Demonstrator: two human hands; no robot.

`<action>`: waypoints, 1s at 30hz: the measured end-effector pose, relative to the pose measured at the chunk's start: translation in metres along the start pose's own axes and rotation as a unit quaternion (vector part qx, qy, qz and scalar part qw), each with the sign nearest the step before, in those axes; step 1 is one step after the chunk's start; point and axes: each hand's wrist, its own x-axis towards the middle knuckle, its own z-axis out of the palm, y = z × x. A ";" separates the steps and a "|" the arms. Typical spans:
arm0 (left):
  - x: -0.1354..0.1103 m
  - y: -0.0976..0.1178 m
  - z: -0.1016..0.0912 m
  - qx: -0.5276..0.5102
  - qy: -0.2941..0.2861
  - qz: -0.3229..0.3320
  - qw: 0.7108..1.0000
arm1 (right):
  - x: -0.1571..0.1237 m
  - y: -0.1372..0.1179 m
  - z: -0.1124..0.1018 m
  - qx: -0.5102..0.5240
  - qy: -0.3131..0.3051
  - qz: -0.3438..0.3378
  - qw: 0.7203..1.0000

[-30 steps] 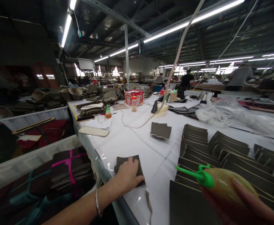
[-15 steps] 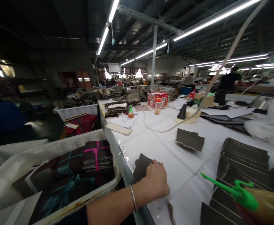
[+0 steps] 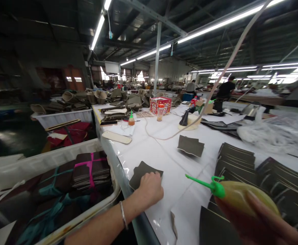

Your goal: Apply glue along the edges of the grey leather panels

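Note:
My left hand (image 3: 151, 190), a bracelet on its wrist, has its fingers curled onto the near edge of a dark grey leather-like piece (image 3: 142, 172) on the white table. In my right hand (image 3: 243, 217) is a squeeze bottle (image 3: 245, 194) of yellowish liquid, tilted with its green nozzle pointing left over the table. Beneath and behind the bottle, several dark grey pieces (image 3: 237, 153) overlap in rows with light edges showing. Another small set of grey pieces (image 3: 191, 145) lies farther back, apart from both hands.
To the left, a white bin (image 3: 87, 147) holds bundles (image 3: 91, 172) tied with pink and teal strips. On the table (image 3: 154, 149) are a pale strip (image 3: 117, 137), a small green-tipped bottle (image 3: 131, 119), a red box (image 3: 160, 106) and a hanging hose (image 3: 169, 137). Clear plastic (image 3: 263, 131) lies right.
The view has swung to the right, so most things appear farther left. The bottle and my right hand have come more fully into view. My left hand stays on the grey piece.

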 end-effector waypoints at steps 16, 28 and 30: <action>0.016 -0.045 0.002 -0.116 0.003 0.110 0.987 | 0.006 0.038 0.045 -0.023 -0.074 0.009 0.997; 0.028 -0.068 -0.001 -0.277 -0.080 0.157 0.944 | 0.030 0.068 0.045 -0.106 -0.133 -0.012 0.985; 0.029 -0.068 -0.001 -0.286 -0.081 0.166 0.940 | 0.033 0.071 0.042 -0.119 -0.132 -0.018 0.984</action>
